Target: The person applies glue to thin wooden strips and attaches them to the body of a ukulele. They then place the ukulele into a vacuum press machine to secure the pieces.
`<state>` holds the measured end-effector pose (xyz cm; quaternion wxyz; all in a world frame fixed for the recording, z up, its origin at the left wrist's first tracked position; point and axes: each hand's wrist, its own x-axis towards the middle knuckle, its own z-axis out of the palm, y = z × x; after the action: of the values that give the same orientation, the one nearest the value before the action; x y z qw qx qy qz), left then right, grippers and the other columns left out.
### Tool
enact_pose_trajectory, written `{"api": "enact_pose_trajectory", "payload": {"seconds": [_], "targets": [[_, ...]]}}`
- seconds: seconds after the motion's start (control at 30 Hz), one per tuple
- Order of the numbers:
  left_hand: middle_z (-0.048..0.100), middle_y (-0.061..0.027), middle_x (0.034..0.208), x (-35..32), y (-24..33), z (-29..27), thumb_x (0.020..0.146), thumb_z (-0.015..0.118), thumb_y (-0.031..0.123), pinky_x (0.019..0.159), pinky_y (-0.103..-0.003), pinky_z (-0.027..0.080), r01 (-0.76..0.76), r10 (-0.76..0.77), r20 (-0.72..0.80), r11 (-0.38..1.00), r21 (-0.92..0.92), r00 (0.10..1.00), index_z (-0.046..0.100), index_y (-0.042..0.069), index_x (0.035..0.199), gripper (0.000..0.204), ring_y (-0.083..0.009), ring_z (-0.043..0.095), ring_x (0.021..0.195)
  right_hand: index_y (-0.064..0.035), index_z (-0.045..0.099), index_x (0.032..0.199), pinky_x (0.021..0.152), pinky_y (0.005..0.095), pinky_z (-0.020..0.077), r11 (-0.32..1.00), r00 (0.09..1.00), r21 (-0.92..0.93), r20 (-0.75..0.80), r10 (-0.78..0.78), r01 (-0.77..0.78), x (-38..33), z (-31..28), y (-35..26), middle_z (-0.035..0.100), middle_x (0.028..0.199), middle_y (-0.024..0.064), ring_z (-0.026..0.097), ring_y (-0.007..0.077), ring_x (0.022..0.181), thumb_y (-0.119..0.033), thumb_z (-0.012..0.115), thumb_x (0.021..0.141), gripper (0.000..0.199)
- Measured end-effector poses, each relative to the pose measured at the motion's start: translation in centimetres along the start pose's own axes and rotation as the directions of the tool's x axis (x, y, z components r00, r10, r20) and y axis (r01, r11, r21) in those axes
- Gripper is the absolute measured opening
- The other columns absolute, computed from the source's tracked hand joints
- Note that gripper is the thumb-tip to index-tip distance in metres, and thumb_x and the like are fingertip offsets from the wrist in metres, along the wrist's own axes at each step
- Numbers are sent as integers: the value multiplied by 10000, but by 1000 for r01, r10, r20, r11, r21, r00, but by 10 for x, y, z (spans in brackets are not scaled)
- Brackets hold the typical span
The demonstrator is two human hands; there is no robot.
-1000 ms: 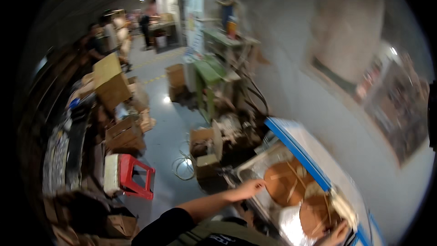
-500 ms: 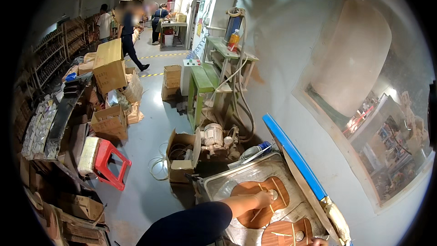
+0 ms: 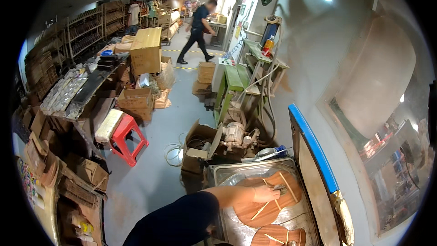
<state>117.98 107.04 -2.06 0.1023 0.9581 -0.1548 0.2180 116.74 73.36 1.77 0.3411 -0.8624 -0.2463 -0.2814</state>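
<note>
My left hand (image 3: 266, 194), its forearm in a dark sleeve, reaches over a brown wooden guitar-shaped board (image 3: 255, 214) with pale wooden strips glued or laid across it. The fingers are curled together at the board's round hole, next to a small greyish thing (image 3: 282, 189); what they grip is too small to make out. Nearer to me lies a second guitar-shaped board (image 3: 259, 238) with similar strips, cut off by the lower edge. Both boards rest on a worn metal tray-like surface (image 3: 314, 221) with a raised rim. My right hand is out of view.
A raised panel with a blue edge (image 3: 314, 150) stands along the right side of the tray. Beyond are a motor (image 3: 234, 134), an open carton (image 3: 198, 152) and a green stand (image 3: 235, 79). A red stool (image 3: 127, 139) stands left. A person (image 3: 198, 32) walks in the aisle.
My view has turned left, shifting the scene rightward. My left hand remains at the board's hole. My right hand, at the lower edge before, has gone from view. The walking person moved right.
</note>
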Motion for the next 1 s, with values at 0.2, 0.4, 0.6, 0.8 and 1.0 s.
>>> {"api": "enact_pose_trajectory", "payload": {"seconds": [0.2,0.4,0.6,0.8,1.0], "targets": [[566,-131,1142,-48,27,-68,921,513,90,877,-350,471,277,-513,-409,814,-510,754,531,48,967,65,-298,576,1015,18,565,1165,704,291,492,984,994,155,84,73,-86,4,15,4,623,999,128,590,210,810,-198,558,942,310],[566,-63,1050,-111,94,-187,944,464,61,896,-314,437,-289,-798,-580,524,-801,163,506,75,1072,136,-191,546,996,22,573,1125,765,267,452,273,917,899,258,303,-343,-28,89,16,588,1032,67,541,145,894,-123,561,928,245],[564,-58,1044,-216,192,-273,952,465,80,881,-303,437,-305,-811,-576,578,-757,-107,500,77,1084,137,-180,543,985,14,587,1084,745,261,448,-148,598,583,797,-83,-799,-32,70,-178,589,973,52,540,138,853,-122,569,928,208],[561,-53,1038,-345,353,-320,959,466,99,866,-293,437,-74,-639,-670,742,-666,-378,494,78,1096,141,-169,541,975,6,601,1044,725,255,443,-153,253,202,758,-601,-967,-114,7,-357,591,914,36,538,131,812,-122,577,929,174],[558,-47,1032,-446,570,-326,967,467,118,851,-283,437,208,-312,-714,816,-539,-627,487,79,1107,147,-158,539,964,-2,615,1004,705,248,438,94,-25,114,497,-868,-989,-254,-122,-464,593,855,20,537,124,771,-121,584,929,144]]}}
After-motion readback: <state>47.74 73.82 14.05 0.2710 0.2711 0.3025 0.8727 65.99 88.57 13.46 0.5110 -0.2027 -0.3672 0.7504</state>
